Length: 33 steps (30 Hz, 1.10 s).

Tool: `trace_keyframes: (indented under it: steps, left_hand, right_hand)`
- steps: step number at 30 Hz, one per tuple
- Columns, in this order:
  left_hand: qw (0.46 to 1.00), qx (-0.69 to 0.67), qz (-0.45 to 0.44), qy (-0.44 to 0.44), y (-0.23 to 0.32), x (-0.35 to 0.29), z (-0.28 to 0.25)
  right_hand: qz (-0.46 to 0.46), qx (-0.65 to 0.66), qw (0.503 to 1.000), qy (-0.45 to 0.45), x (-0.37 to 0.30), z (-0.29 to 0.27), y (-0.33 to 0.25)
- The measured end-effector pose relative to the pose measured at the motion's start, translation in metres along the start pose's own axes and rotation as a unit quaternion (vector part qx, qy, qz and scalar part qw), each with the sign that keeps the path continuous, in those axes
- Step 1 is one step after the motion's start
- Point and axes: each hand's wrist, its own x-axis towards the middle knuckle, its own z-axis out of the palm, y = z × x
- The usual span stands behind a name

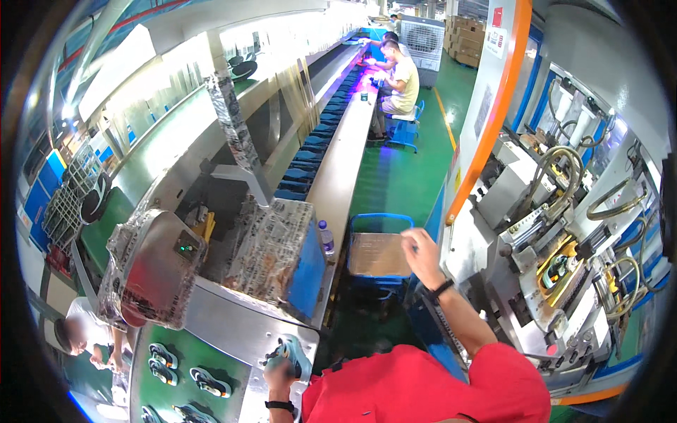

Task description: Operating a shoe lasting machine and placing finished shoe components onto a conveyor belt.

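Observation:
Near the lower edge my left hand (280,374), with a dark band on its wrist, grips a grey-blue sneaker (295,354) with a pale sole. The sneaker is over the metal edge of the conveyor, and the hand's blur hides part of the hold. My right hand (422,259) is raised in mid-air in front of a blue-framed chair with a tan seat (381,255). Its fingers are loosely bent, with a gap at the thumb, and I see nothing held. Several similar sneakers (210,382) lie on the green conveyor belt (187,352) at the lower left.
On the right stands a machine with hoses and clamps (557,275), with a shoe (557,271) in it. A film-wrapped box (271,247) and bottle (326,238) are ahead. Dark shoe parts (303,158) line a long bench; people (402,81) sit there. Another person (88,331) is at left.

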Motion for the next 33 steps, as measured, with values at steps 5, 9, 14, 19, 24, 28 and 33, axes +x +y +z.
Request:
trace_keyframes:
  steps: [5, 9, 14, 19, 24, 28, 33]
  left_hand:
    - [0.982, 0.027, 0.181, 0.045, -0.016, 0.090, -0.092]
    - [0.902, 0.327, 0.218, 0.177, -0.044, 0.131, -0.119]
    - [0.834, 0.439, 0.249, 0.221, -0.067, 0.133, -0.124]
    - [0.843, 0.371, 0.300, 0.248, -0.078, 0.140, -0.141]
    - [0.952, 0.122, 0.235, 0.156, -0.061, 0.123, -0.126]
    - [0.937, 0.157, 0.228, 0.211, -0.058, 0.121, -0.119]
    - [0.930, 0.172, 0.233, 0.227, -0.063, 0.124, -0.109]
  right_hand:
    - [-0.132, 0.012, 0.987, -0.095, 0.082, 0.109, -0.106]
    - [-0.151, -0.059, 0.986, -0.049, 0.112, 0.200, -0.105]
    - [-0.015, -0.138, 0.966, -0.217, 0.119, 0.258, -0.099]
    - [-0.054, -0.215, 0.930, -0.293, 0.135, 0.267, -0.133]
    - [-0.028, -0.207, 0.938, -0.277, 0.142, 0.279, -0.128]
    - [-0.029, -0.178, 0.947, -0.264, 0.137, 0.282, -0.127]
    - [-0.029, -0.166, 0.949, -0.265, 0.135, 0.270, -0.122]
